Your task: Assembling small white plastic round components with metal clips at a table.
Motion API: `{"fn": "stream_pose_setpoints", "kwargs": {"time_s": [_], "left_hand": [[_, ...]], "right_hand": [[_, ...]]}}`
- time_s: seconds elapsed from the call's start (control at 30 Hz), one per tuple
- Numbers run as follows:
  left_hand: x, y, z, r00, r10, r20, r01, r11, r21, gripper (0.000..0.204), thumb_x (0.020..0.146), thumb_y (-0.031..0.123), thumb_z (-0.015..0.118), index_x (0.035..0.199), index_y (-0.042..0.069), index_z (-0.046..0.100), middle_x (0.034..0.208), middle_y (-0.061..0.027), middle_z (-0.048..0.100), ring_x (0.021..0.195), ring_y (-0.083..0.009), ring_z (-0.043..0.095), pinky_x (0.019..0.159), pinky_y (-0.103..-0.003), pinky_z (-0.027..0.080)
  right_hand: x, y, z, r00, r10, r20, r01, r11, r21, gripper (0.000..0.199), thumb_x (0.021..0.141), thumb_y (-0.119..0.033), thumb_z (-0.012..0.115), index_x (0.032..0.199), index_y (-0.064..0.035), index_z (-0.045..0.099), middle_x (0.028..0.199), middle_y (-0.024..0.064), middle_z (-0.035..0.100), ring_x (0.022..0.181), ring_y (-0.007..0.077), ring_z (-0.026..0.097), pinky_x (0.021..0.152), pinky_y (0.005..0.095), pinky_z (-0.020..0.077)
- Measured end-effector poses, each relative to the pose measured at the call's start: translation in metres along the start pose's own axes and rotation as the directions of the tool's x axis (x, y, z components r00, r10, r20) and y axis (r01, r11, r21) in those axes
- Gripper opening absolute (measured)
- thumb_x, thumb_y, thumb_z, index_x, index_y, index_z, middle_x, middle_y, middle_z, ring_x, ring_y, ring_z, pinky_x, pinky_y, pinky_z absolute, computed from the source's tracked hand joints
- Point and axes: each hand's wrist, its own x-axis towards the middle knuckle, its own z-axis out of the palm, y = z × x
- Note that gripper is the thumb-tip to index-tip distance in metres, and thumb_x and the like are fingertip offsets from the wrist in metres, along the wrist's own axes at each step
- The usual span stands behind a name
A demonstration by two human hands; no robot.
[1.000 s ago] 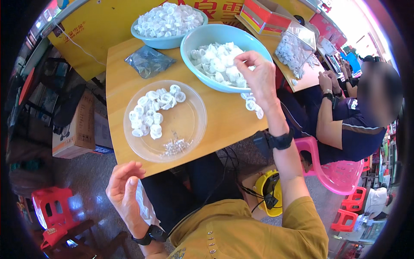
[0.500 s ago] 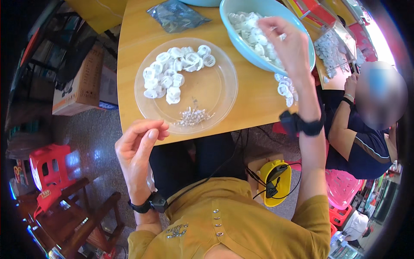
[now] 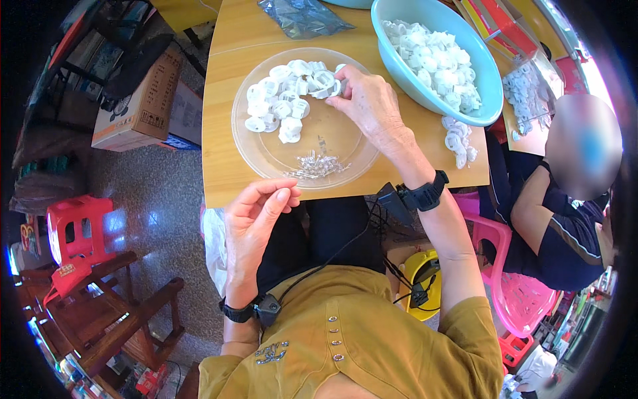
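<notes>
My right hand (image 3: 373,106) reaches over the right side of a clear round plastic tray (image 3: 240,136). Its thumb and fingers pinch a white plastic ring (image 3: 336,86) at the right end of a pile of white plastic rings (image 3: 279,96). Close to the tray's front rim is my left hand (image 3: 256,216), fingers curled in and thumb drawn against them. Whatever those fingers hold, if anything, is hidden. A heap of small shiny metal pins (image 3: 318,166) lies in the near part of the tray, just beyond the left fingertips.
A light-blue basin (image 3: 490,110) full of white plastic parts (image 3: 435,63) stands back right. More white rings (image 3: 458,141) lie below it on the wooden table (image 3: 412,176). A dark plastic bag (image 3: 302,16) is at the back. Another person (image 3: 565,219) sits at the right.
My right hand has come from above the blue basin, left and down to the rings in the tray, and now pinches one. My left hand keeps its curled pose near the tray's front rim.
</notes>
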Motion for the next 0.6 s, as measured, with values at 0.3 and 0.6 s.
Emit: {"fn": "stream_pose_setpoints", "kwargs": {"time_s": [0.3,0.6], "left_hand": [[0.012,0.008,0.001,1.000,-0.005,-0.030,0.005,1.000,0.028,0.020,0.091,0.011,0.057,0.106,-0.001,0.062,0.092,-0.0059,0.065,0.084,-0.0096,0.060,0.075,-0.022,0.047],[0.021,0.007,0.015,0.967,0.253,-0.032,-0.250,0.965,0.083,0.028,0.086,0.002,0.061,0.113,0.000,0.058,0.107,-0.0064,0.059,0.088,-0.0108,0.059,0.075,-0.022,0.047]], "right_hand": [[-0.011,-0.006,-0.023,0.988,0.121,0.093,-0.147,0.920,0.363,0.034,0.075,-0.026,0.074,0.093,0.0000,0.061,0.072,0.0097,0.065,0.061,0.0155,0.061,0.058,0.0288,0.0502],[-0.038,-0.026,-0.022,0.651,-0.210,0.730,-0.745,0.010,0.667,0.029,0.085,-0.030,0.065,0.093,-0.0022,0.061,0.075,0.0047,0.063,0.055,0.0028,0.052,0.041,0.0130,0.0415]]}}
